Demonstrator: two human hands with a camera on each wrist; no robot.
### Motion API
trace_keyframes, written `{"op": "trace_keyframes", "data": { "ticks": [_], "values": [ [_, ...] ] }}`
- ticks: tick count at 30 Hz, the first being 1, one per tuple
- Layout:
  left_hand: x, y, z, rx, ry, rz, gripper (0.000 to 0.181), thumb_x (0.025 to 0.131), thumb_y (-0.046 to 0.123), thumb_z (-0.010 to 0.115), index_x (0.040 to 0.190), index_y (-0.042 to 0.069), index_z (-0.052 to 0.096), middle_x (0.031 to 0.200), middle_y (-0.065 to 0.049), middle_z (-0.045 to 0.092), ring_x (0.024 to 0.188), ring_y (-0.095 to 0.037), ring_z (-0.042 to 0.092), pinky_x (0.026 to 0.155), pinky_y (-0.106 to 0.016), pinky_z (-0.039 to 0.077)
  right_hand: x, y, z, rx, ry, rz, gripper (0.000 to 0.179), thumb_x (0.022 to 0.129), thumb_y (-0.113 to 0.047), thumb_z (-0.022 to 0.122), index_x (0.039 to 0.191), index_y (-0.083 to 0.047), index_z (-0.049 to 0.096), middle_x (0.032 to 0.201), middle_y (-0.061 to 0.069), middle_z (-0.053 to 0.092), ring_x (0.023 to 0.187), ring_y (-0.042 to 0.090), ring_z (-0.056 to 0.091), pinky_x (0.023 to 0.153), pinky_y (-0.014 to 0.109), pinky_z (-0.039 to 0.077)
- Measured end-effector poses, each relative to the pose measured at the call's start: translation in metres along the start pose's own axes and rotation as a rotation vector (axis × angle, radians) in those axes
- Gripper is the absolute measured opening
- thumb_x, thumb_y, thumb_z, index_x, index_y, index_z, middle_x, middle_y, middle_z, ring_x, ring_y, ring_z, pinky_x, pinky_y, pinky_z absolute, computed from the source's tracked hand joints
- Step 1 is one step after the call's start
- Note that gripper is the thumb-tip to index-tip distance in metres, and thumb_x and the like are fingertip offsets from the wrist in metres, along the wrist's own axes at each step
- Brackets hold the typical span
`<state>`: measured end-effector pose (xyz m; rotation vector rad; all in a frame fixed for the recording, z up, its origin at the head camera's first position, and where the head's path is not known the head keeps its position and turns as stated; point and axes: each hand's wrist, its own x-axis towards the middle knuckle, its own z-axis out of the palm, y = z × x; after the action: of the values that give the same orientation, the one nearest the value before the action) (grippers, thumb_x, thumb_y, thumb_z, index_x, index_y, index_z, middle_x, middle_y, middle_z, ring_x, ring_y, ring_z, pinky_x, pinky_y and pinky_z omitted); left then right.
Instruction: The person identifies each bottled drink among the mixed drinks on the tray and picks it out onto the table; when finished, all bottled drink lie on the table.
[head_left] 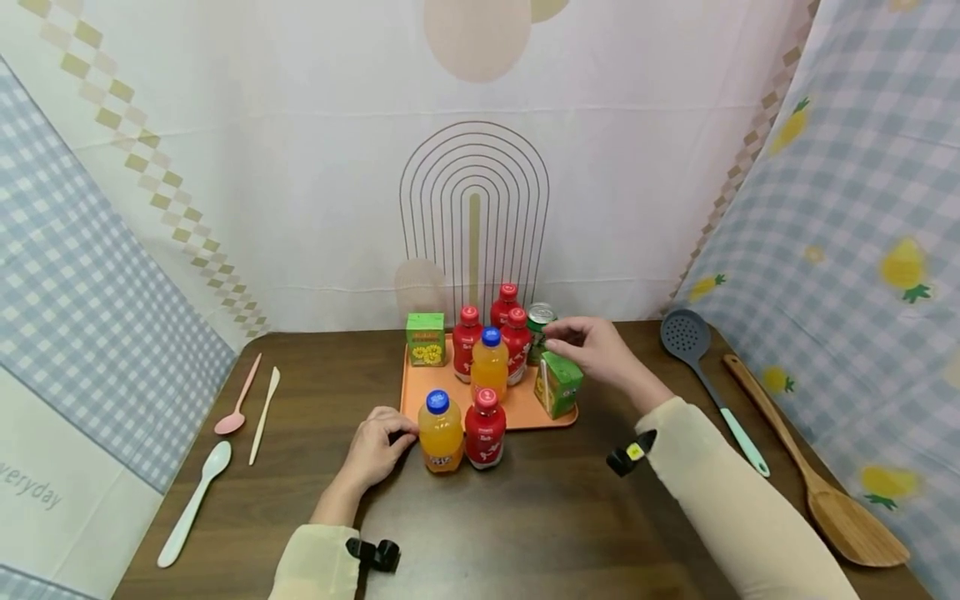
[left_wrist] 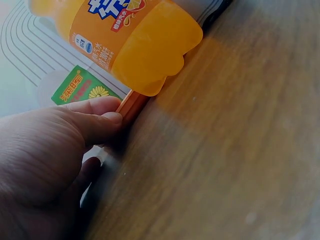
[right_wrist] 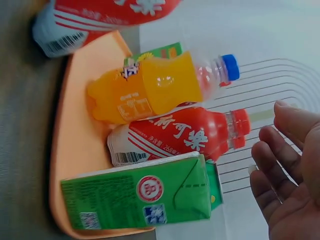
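Observation:
My left hand [head_left: 378,446] pinches the front left rim of an orange tray [head_left: 450,410] between thumb and fingers, beside an orange soda bottle [head_left: 441,435] with a blue cap. That bottle and a red bottle [head_left: 485,433] stand on the table in front of the tray. On the tray are another orange soda bottle [head_left: 490,367], three red bottles, one of them nearest the left [head_left: 467,346], a green can [head_left: 537,332], and two green drink cartons, at back left [head_left: 427,340] and front right [head_left: 558,385]. My right hand [head_left: 596,354], holding nothing, hovers over the right carton [right_wrist: 140,192], fingers loosely bent.
A pink spoon [head_left: 231,421], a cream knife [head_left: 264,414] and a pale green spoon [head_left: 197,500] lie on the left. To the right are a grey slotted turner [head_left: 686,336] and a wooden spatula [head_left: 847,517]. Patterned cloth [head_left: 337,208] stands behind the table.

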<state>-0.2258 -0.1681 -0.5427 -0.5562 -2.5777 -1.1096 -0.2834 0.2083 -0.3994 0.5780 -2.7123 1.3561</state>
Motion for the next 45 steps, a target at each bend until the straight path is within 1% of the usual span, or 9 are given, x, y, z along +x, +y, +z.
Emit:
{"op": "trace_keyframes", "data": {
  "ticks": [4, 7, 11, 14, 19, 25, 29, 35, 45],
  "values": [
    [0.000, 0.001, 0.000, -0.004, -0.014, -0.017, 0.017, 0.080, 0.006, 0.078, 0.084, 0.021, 0.076, 0.084, 0.016, 0.065, 0.097, -0.012, 0.055, 0.087, -0.040, 0.047, 0.024, 0.002, 0.007, -0.003, 0.000, 0.010, 0.033, 0.090, -0.025, 0.070, 0.119, -0.010, 0.067, 0.107, 0.007, 0.067, 0.094, 0.021, 0.061, 0.082, 0.036, 0.052],
    [0.000, 0.001, 0.000, -0.010, -0.018, -0.029, 0.017, 0.080, 0.006, 0.078, 0.084, 0.022, 0.076, 0.084, 0.016, 0.065, 0.097, -0.012, 0.055, 0.088, -0.040, 0.047, 0.038, 0.006, 0.014, 0.023, 0.006, 0.027, 0.037, 0.090, -0.024, 0.070, 0.124, -0.010, 0.064, 0.114, 0.008, 0.065, 0.101, 0.022, 0.061, 0.086, 0.036, 0.052],
    [0.000, 0.001, 0.000, -0.015, -0.009, -0.029, 0.018, 0.079, 0.005, 0.078, 0.084, 0.022, 0.076, 0.084, 0.017, 0.065, 0.097, -0.011, 0.055, 0.087, -0.040, 0.047, 0.051, 0.009, 0.024, 0.059, -0.006, 0.044, 0.040, 0.089, -0.022, 0.071, 0.127, -0.012, 0.062, 0.120, 0.008, 0.063, 0.106, 0.025, 0.060, 0.084, 0.034, 0.053],
    [0.001, 0.000, 0.000, -0.009, -0.001, -0.019, 0.018, 0.079, 0.005, 0.078, 0.083, 0.022, 0.076, 0.083, 0.017, 0.065, 0.096, -0.011, 0.055, 0.086, -0.040, 0.047, 0.056, 0.010, 0.030, 0.055, -0.020, 0.048, 0.041, 0.088, -0.022, 0.071, 0.128, -0.014, 0.061, 0.120, 0.008, 0.062, 0.107, 0.026, 0.060, 0.083, 0.034, 0.054],
    [0.001, -0.001, 0.001, 0.001, 0.001, -0.009, 0.015, 0.080, 0.007, 0.078, 0.083, 0.021, 0.076, 0.083, 0.016, 0.066, 0.096, -0.011, 0.055, 0.086, -0.039, 0.048, 0.060, 0.011, 0.036, 0.039, -0.018, 0.058, 0.043, 0.087, -0.021, 0.073, 0.127, -0.017, 0.061, 0.117, 0.007, 0.062, 0.104, 0.025, 0.060, 0.084, 0.037, 0.053],
    [0.002, 0.000, 0.001, 0.000, -0.029, -0.051, 0.012, 0.082, 0.009, 0.077, 0.085, 0.021, 0.076, 0.085, 0.016, 0.066, 0.096, -0.009, 0.054, 0.088, -0.038, 0.047, 0.062, 0.017, 0.039, 0.029, -0.007, 0.073, 0.043, 0.087, -0.020, 0.073, 0.128, -0.019, 0.061, 0.114, 0.005, 0.063, 0.101, 0.023, 0.060, 0.083, 0.036, 0.053],
    [0.001, 0.000, 0.000, 0.001, -0.032, -0.069, 0.012, 0.082, 0.009, 0.077, 0.085, 0.021, 0.076, 0.085, 0.015, 0.066, 0.097, -0.009, 0.054, 0.089, -0.038, 0.047, 0.062, 0.017, 0.040, 0.030, 0.000, 0.077, 0.042, 0.087, -0.019, 0.073, 0.127, -0.019, 0.062, 0.113, 0.005, 0.064, 0.100, 0.023, 0.060, 0.083, 0.036, 0.053],
    [0.000, 0.000, 0.000, -0.003, -0.006, -0.045, 0.016, 0.080, 0.006, 0.077, 0.084, 0.022, 0.076, 0.085, 0.016, 0.066, 0.096, -0.010, 0.055, 0.086, -0.039, 0.048, 0.063, 0.013, 0.041, 0.039, 0.012, 0.073, 0.041, 0.086, -0.017, 0.073, 0.126, -0.016, 0.063, 0.112, 0.005, 0.065, 0.101, 0.021, 0.060, 0.087, 0.037, 0.052],
    [0.000, 0.000, 0.000, -0.007, 0.001, -0.028, 0.016, 0.080, 0.007, 0.078, 0.083, 0.023, 0.076, 0.084, 0.017, 0.065, 0.095, -0.010, 0.055, 0.086, -0.039, 0.048, 0.058, 0.007, 0.040, 0.069, 0.025, 0.093, 0.043, 0.087, -0.016, 0.072, 0.128, -0.019, 0.062, 0.119, 0.005, 0.064, 0.103, 0.022, 0.061, 0.080, 0.032, 0.054]
  ]
}}
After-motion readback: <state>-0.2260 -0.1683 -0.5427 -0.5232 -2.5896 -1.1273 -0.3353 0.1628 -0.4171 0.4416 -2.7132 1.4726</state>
